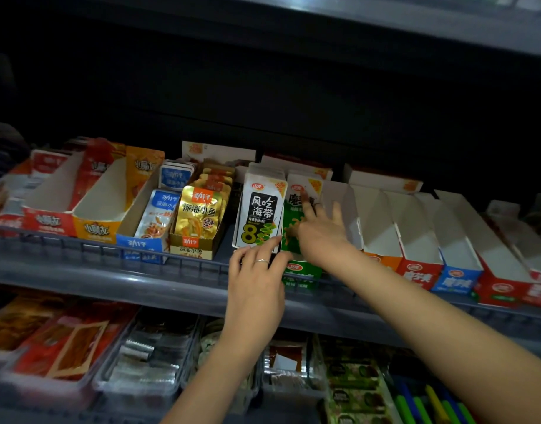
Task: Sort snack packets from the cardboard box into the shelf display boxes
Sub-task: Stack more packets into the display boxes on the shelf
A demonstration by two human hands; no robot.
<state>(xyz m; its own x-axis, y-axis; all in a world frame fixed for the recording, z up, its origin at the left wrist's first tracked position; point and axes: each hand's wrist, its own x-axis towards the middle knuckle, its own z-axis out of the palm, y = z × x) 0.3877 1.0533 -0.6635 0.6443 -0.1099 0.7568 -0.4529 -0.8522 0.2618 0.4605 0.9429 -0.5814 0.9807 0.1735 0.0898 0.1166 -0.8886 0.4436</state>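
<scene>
Shelf (pixel 110 280): L hand (pixel 257 276) grips 风吃海带 pkt (pixel 261 209); R hand (pixel 321 231) fingers (pixel 309 209) spread on green pkt (pixel 290 231)

Roomy white display boxes (pixel 416 228) right, packet-crammed boxes (pixel 191 249) left

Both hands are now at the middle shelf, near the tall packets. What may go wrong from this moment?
1. The black-and-white seaweed packets stand tall at the shelf front. If the left hand at their lower edge slips, they may tip over the shelf rail.
2. The right hand presses with spread fingers on the green packets. They could crease, or slide toward the empty display box beside them.
</scene>
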